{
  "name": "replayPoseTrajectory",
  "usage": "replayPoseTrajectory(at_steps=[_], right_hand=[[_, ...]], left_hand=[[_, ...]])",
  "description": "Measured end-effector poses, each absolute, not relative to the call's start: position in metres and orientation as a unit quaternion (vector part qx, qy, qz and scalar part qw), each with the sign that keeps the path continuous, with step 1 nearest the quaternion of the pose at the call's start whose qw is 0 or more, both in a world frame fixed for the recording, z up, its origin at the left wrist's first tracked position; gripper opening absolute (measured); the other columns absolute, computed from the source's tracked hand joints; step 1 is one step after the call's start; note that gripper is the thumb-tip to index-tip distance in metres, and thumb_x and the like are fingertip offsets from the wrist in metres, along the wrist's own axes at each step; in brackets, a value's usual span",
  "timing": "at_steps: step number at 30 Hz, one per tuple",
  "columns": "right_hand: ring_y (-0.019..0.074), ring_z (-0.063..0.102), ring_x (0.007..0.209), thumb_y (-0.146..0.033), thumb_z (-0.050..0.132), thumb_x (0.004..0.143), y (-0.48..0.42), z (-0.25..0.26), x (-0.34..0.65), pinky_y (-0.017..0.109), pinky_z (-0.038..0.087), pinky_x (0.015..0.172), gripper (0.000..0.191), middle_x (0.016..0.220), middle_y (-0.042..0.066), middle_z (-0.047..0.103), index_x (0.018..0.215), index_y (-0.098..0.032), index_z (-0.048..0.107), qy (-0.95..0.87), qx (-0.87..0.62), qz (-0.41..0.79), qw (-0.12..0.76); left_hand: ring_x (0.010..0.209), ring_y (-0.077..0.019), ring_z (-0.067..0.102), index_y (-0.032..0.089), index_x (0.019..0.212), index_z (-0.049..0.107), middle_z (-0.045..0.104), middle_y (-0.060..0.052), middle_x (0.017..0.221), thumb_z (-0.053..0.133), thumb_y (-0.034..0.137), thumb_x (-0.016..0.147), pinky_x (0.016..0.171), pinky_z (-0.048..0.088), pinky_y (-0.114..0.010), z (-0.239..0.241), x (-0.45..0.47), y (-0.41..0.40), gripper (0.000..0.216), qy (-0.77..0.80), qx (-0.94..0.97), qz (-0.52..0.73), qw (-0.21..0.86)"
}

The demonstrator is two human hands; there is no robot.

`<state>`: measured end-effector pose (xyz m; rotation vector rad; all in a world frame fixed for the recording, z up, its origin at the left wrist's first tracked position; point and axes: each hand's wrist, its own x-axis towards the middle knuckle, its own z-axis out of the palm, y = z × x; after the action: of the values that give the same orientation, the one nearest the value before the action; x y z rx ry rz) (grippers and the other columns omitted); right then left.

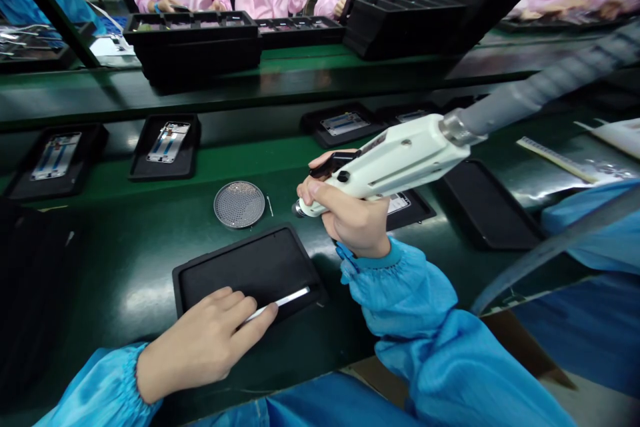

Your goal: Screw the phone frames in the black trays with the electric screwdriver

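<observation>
My right hand (357,213) is wrapped around a pale electric screwdriver (400,157), its dark tip (299,209) pointing left above the bench. A thick grey ribbed hose (545,87) runs from the tool's back end to the upper right. My left hand (205,340) reaches over a shallow black tray (240,260), its fingers closed on a thin white bar (287,297) that slants up to the right; what kind of thing it is, I cannot make out. Beyond the tray lies a round perforated screw plate (239,205) with small bits at its far side.
Black trays with phone frames (57,155) (169,142) (344,123) stand along the green belt (240,153). Another black tray (493,207) lies at the right, near a ruler-like strip (555,159). Stacked black trays (195,57) and people in pink are across the line. A blue sleeve (590,217) shows at right.
</observation>
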<state>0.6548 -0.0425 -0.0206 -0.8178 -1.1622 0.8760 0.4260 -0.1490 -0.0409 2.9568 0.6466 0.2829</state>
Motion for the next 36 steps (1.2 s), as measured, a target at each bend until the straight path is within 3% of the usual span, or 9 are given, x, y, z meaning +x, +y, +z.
replayPoseTrajectory(at_steps=[6, 17, 25, 36], right_hand=[[0.0146, 0.059, 0.06, -0.019, 0.066, 0.075, -0.044, -0.019, 0.655, 0.035, 0.051, 0.061, 0.016, 0.061, -0.005, 0.053, 0.09, -0.023, 0.062, -0.518, -0.368, 0.391, 0.666], [0.0162, 0.059, 0.062, -0.02, 0.067, 0.074, -0.044, -0.019, 0.654, 0.038, 0.051, 0.063, 0.027, 0.062, -0.005, 0.053, 0.1, -0.024, 0.062, -0.513, -0.374, 0.389, 0.668], [0.0162, 0.059, 0.063, -0.018, 0.066, 0.076, -0.043, -0.021, 0.656, 0.039, 0.051, 0.065, 0.021, 0.063, -0.005, 0.052, 0.096, -0.024, 0.062, -0.522, -0.369, 0.387, 0.665], [0.0143, 0.058, 0.06, -0.018, 0.067, 0.075, -0.044, -0.02, 0.657, 0.036, 0.05, 0.061, 0.019, 0.067, -0.004, 0.058, 0.093, -0.023, 0.062, -0.516, -0.362, 0.402, 0.664]], left_hand=[[0.068, -0.0217, 0.057, 0.007, 0.13, 0.048, 0.063, -0.009, 0.086, 0.035, -0.001, 0.088, 0.063, 0.051, -0.037, -0.037, 0.429, -0.151, 0.045, 0.217, 0.971, 0.074, 0.062], [0.067, -0.0214, 0.055, 0.007, 0.132, 0.047, 0.061, -0.008, 0.084, 0.036, 0.001, 0.087, 0.065, 0.049, -0.037, -0.036, 0.432, -0.151, 0.047, 0.22, 0.972, 0.059, 0.051], [0.066, -0.0217, 0.054, 0.008, 0.135, 0.044, 0.059, -0.007, 0.084, 0.037, 0.003, 0.087, 0.064, 0.048, -0.036, -0.032, 0.44, -0.149, 0.049, 0.218, 0.973, 0.026, 0.065], [0.067, -0.0209, 0.056, 0.009, 0.134, 0.048, 0.06, -0.008, 0.085, 0.038, 0.003, 0.086, 0.067, 0.048, -0.037, -0.034, 0.439, -0.148, 0.049, 0.231, 0.969, 0.046, 0.067]])
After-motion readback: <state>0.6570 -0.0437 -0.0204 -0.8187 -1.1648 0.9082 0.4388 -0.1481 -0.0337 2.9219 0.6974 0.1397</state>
